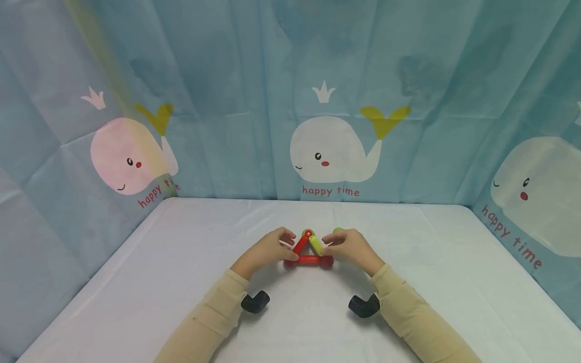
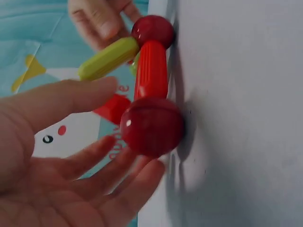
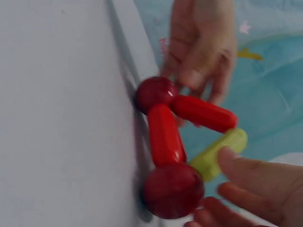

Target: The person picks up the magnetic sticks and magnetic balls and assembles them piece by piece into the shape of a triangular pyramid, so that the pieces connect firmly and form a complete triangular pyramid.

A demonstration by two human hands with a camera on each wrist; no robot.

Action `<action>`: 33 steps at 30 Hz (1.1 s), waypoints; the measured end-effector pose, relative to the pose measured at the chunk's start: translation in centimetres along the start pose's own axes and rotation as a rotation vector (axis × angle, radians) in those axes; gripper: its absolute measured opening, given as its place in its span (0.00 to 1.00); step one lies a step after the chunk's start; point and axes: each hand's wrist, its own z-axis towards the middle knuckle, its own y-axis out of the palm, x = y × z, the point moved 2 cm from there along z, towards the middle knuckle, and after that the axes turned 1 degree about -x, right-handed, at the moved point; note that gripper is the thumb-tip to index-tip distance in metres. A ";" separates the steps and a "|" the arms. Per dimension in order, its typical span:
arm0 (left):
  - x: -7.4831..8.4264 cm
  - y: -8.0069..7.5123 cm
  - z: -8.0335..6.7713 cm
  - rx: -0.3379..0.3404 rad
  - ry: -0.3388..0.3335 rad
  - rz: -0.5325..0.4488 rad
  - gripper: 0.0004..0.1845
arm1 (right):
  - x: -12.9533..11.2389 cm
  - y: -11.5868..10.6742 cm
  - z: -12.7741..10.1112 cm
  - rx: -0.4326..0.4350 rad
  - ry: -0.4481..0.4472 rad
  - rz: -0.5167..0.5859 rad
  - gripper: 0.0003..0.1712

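Observation:
A small triangle of toy rods and balls stands on the table between both hands. Its base is a red rod (image 1: 309, 260) with a dark red ball (image 2: 152, 126) at the left end and another dark red ball (image 3: 173, 190) at the right. A second red rod (image 3: 205, 113) slants up on the left, a yellow-green rod (image 1: 315, 245) on the right. My left hand (image 1: 271, 248) surrounds the left corner, its fingers loosely spread by the ball and its thumb apart from them. My right hand (image 1: 350, 247) is beside the right corner, thumb at the yellow-green rod, fingers loose near the ball.
A green piece (image 1: 338, 230) shows partly behind the right hand. Black devices (image 1: 255, 301) sit at both wrists. The white table (image 1: 290, 322) backs onto a blue curtain (image 1: 236, 151) with printed whales, which also runs along both sides.

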 end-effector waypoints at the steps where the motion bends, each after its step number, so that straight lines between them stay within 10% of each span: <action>1: -0.1 -0.2 -0.1 -0.029 -0.020 0.022 0.24 | 0.1 -0.2 0.0 -0.026 0.008 -0.018 0.18; 8: -1.0 -0.4 -0.1 -0.065 -0.045 0.022 0.18 | 0.7 -0.7 0.3 -0.117 -0.010 -0.040 0.14; 17: -1.2 -0.1 0.3 -0.060 -0.031 -0.027 0.18 | 1.7 -4.4 1.6 0.160 0.056 0.108 0.21; 33: -1.0 0.4 0.6 -0.041 -0.032 -0.049 0.21 | 2.1 -4.4 4.6 0.006 0.197 0.037 0.28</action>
